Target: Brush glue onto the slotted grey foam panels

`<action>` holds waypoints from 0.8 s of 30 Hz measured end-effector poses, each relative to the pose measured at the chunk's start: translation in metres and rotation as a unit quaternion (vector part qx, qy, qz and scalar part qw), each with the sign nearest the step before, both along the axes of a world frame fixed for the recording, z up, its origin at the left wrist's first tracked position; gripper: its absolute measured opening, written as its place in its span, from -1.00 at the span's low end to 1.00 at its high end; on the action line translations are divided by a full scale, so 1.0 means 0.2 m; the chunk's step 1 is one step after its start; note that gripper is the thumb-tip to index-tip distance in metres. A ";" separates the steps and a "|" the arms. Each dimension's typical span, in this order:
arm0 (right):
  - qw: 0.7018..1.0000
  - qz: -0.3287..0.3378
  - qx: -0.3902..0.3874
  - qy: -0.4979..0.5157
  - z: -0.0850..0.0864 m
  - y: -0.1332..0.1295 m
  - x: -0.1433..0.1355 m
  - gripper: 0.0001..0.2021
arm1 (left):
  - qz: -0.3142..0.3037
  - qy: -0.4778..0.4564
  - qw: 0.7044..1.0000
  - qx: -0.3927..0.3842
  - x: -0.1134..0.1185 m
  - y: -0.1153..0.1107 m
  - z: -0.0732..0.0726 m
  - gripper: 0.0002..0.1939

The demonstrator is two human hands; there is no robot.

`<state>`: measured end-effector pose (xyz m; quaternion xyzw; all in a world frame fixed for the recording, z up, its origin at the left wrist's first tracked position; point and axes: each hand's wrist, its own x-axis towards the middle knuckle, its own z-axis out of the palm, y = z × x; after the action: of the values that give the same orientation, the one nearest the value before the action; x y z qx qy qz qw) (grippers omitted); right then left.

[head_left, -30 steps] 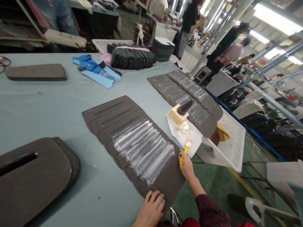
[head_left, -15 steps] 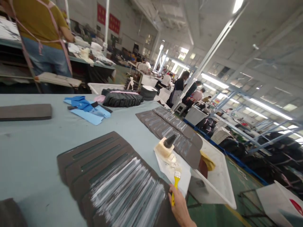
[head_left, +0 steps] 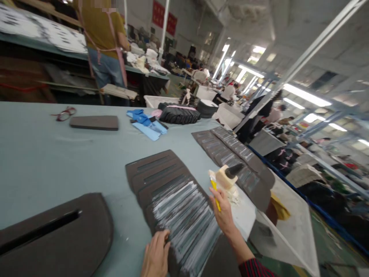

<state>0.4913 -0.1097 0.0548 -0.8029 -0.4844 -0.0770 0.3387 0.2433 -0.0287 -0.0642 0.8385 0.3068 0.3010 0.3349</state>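
Grip: the right hand (head_left: 223,211) is closed around the yellow handle of a brush (head_left: 215,194); the left hand (head_left: 155,254), lower middle of the frame, has its fingers bent at the edge of the panels (head_left: 187,219), but whether it pinches them I cannot tell.
Brush: right of center, bristles up beside the left side of the cream block (head_left: 225,180); half a second ago they were over the white sheet (head_left: 245,217), below the block.
View: swung left since then, bringing in the left hand, the red-handled scissors (head_left: 67,113) at upper left and the slotted dark piece (head_left: 93,227) at lower left.
Right arm: reaches up and leftward from the lower right, wrist nearly straight, its dark sleeve (head_left: 255,267) striped red.
Left arm: enters from the bottom edge, back of the hand up.
Panels: matte gray-brown, overlapping like steps, with long narrow inset strips; streaky white coating covers the nearer ones.
Block: pale, crusted, with a smooth black cone (head_left: 235,170) leaning from it.
Bench: smooth gray-green top (head_left: 72,165); crumpled blue strips (head_left: 147,127) and a ridged dark bundle (head_left: 180,114) near its far edge.
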 end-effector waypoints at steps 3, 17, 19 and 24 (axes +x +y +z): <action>0.996 -0.007 0.039 0.080 -0.02 0.19 0.00 -0.75 | 0.066 0.049 0.996 -0.031 -0.03 0.13 0.03 -0.75; 0.946 0.059 -0.050 0.314 -0.16 0.83 -0.16 -0.76 | 0.211 0.114 0.970 -0.027 0.07 0.57 0.07 -0.80; 0.938 0.091 -0.064 0.328 -0.18 0.86 -0.22 -0.78 | 0.212 0.113 0.970 -0.021 0.08 0.60 0.05 -0.79; 0.939 0.150 -0.090 0.295 -0.23 0.91 -0.29 -0.82 | 0.198 0.131 0.971 -0.003 0.12 0.65 0.02 -0.74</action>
<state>0.4324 0.0717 0.0096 -0.7346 -0.4828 0.2590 0.4003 0.2670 0.1007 -0.0611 0.7922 0.5086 0.2482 0.2284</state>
